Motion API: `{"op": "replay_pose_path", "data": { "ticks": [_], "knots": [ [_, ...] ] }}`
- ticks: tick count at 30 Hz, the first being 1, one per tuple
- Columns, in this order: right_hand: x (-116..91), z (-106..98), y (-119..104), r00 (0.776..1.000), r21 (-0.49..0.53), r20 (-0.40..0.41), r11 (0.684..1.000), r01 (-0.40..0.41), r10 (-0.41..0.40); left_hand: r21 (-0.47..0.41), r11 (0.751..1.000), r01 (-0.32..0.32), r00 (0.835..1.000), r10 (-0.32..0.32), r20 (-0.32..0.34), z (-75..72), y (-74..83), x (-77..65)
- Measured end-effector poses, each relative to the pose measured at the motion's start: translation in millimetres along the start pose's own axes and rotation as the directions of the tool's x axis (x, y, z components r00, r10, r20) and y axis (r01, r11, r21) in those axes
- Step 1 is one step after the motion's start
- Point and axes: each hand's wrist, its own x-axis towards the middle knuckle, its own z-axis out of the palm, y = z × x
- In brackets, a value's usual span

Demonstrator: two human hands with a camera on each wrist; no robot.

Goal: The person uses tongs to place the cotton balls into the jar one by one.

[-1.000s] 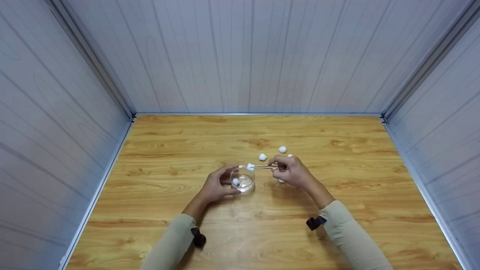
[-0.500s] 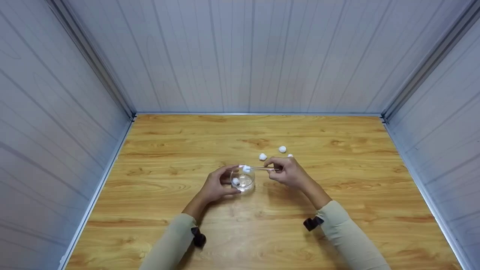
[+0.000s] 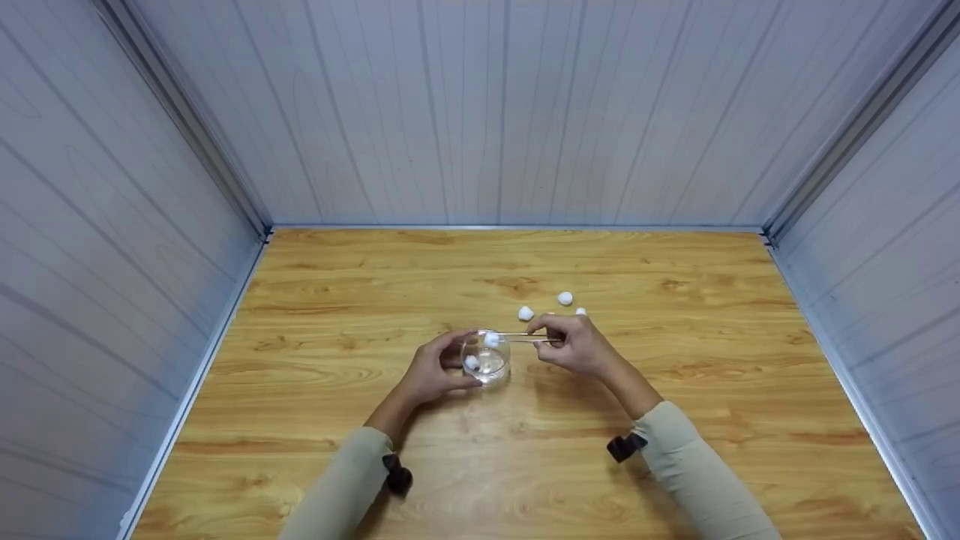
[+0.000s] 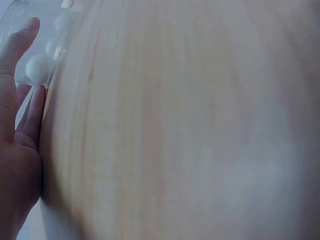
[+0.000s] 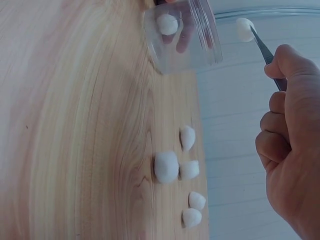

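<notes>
My left hand (image 3: 433,373) holds a clear jar (image 3: 501,369), fingers on its far side and thumb on the near side. A white cotton ball (image 5: 167,24) lies at the jar's bottom. My right hand (image 3: 576,343) pinches a pair of tweezers (image 5: 263,46) between thumb and fingers, reaching leftward to the jar. At the tweezers' tips is another cotton ball (image 5: 245,30), over the jar's mouth in the head view. In the left wrist view the left thumb (image 4: 25,40) lies along the jar's wall, with white balls showing through it.
Several loose cotton balls (image 5: 166,166) lie on the wood-grain table (image 3: 337,300) beyond and under the right hand. Pale panel walls (image 3: 480,112) close off the table at the back and both sides.
The right hand has shifted slightly left, bringing the cotton ball on the tweezers from the jar's far rim to over its mouth. The tweezers' arms look farther apart. The left hand stays put.
</notes>
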Motion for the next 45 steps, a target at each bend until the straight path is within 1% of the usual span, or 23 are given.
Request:
{"op": "replay_pose_path", "data": {
  "ticks": [2, 5, 9, 11, 15, 19, 26, 34, 39, 45],
  "knots": [
    [0, 0, 1, 1.0, 0.007, -0.002, 1.0, 0.01, -0.01, -0.003, 1.0, -0.007, 1.0, 0.007, -0.001, 0.0, 0.3, 0.1],
    [0, 0, 1, 1.0, 0.016, 0.005, 1.0, 0.005, -0.005, -0.01, 1.0, -0.01, 1.0, 0.01, -0.001, 0.1, 0.3, 0.6],
    [0, -2, 0, 1.0, 0.041, 0.025, 0.999, -0.017, 0.016, -0.021, 1.0, 0.005, 1.0, -0.005, 0.002, -0.1, 0.2, 0.2],
    [0, -2, 0, 0.999, 0.052, 0.031, 0.999, -0.015, 0.014, -0.024, 1.0, 0.01, 1.0, -0.01, 0.004, -0.2, 0.2, -0.2],
    [0, -4, 0, 0.999, 0.048, 0.044, 0.999, -0.01, 0.007, -0.025, 1.0, 0.004, 1.0, -0.004, 0.005, -0.3, -0.7, -0.3],
    [0, -7, -1, 0.998, 0.044, 0.051, 0.999, -0.025, 0.022, -0.027, 1.0, -0.008, 1.0, 0.008, 0.004, -0.1, -1.9, -0.1],
    [-2, -13, 2, 0.998, 0.057, 0.043, 0.997, -0.052, 0.05, -0.028, 0.999, -0.016, 1.0, 0.016, -0.002, 0.7, -3.3, 0.2],
    [-5, -18, 7, 1.0, 0.036, -0.001, 0.999, -0.011, 0.011, -0.018, 1.0, -0.013, 1.0, 0.013, -0.002, 0.2, -1.1, 0.0],
    [-9, -21, 10, 1.0, 0.036, -0.016, 0.999, -0.024, 0.025, -0.019, 1.0, -0.017, 1.0, 0.017, -0.001, 0.1, -0.9, -1.1],
    [-13, -26, 15, 0.999, 0.039, -0.018, 0.998, -0.04, 0.04, -0.03, 1.0, -0.001, 1.0, 0.001, 0.007, 0.7, 2.3, -1.4]
  ]
}}
